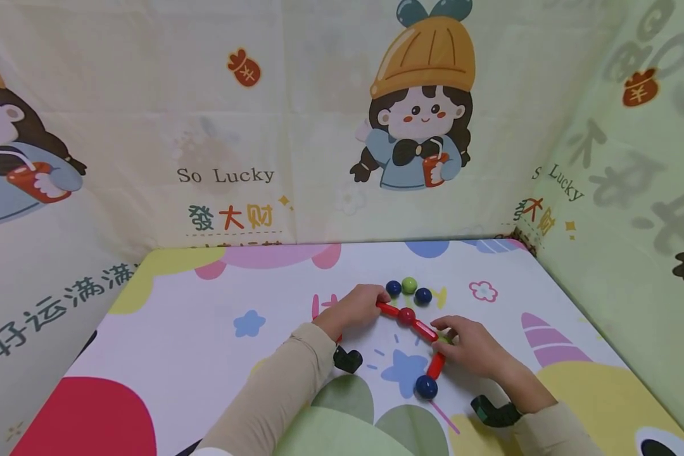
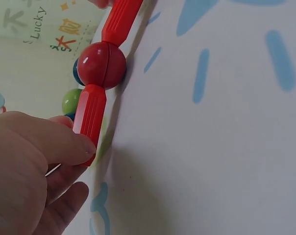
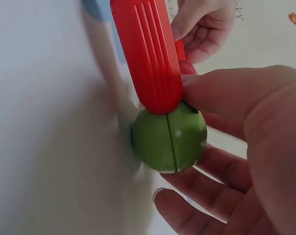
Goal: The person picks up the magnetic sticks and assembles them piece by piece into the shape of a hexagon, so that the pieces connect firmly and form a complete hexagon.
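Bent chain of red rods and coloured balls [image 1: 424,330] spans the gap between the fingers of both hands, then turns back toward the person from the right fingers. Beyond the fingers rises a printed cloth backdrop [image 1: 319,139]; beneath them spreads a printed surface [image 1: 177,342], which probably steadies the chain, though how much of it touches is hard to tell.

The left hand [image 1: 358,311] has thumb and fingers pinching the free end of one rod, likely to keep that end from swinging. The right hand [image 1: 476,346] has its fingers grasping the bend, thumb against a rod's end and the others about the green ball [image 3: 170,142], presumably so this joint does not come apart.

Of three red rods, the ribbed first rod [image 2: 90,115] runs out of the left fingers' pinch, the middle rod [image 1: 424,330] slants toward the right fingers, and the lower rod [image 1: 436,366] leads from these toward the person.

Balls seem to serve as connectors: a glossy red ball [image 2: 101,66] between the two sets of fingers, the green one in the right grasp, and a dark blue end ball [image 1: 426,387] on the near side of the right fingers. Just past the left fingertips, apart from the chain, lie a navy ball [image 1: 393,289], a lime-green ball [image 1: 409,285] and a second navy ball [image 1: 424,296].
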`<state>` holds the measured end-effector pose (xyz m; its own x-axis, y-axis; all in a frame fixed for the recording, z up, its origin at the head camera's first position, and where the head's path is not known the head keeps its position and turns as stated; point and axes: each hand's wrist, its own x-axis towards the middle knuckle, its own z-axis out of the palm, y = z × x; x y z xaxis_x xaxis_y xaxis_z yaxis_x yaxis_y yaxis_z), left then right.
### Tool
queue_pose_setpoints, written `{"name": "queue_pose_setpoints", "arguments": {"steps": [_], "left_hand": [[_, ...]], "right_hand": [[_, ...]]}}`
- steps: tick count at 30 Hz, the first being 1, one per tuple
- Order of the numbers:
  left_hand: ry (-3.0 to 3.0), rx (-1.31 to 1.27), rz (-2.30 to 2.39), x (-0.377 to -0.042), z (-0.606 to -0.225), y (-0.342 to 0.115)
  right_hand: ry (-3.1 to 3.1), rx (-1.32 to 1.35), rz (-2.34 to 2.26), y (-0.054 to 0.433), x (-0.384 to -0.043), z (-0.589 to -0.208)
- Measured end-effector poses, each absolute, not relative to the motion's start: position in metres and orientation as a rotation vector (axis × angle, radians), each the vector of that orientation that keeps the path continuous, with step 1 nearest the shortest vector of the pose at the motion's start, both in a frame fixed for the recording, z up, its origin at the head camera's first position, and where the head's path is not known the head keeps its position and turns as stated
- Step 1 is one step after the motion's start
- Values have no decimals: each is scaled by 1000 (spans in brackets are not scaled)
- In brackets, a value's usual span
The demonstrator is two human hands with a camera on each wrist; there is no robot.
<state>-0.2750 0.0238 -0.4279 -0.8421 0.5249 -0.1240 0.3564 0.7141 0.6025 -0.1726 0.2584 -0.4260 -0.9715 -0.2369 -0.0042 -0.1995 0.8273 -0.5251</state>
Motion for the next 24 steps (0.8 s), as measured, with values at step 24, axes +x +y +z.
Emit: {"name": "queue_pose_setpoints", "arguments": {"steps": [24], "left_hand": [[2745, 750, 810, -292, -418, 39]], "right_hand": [[2859, -451, -863, 255, -185, -427]]}}
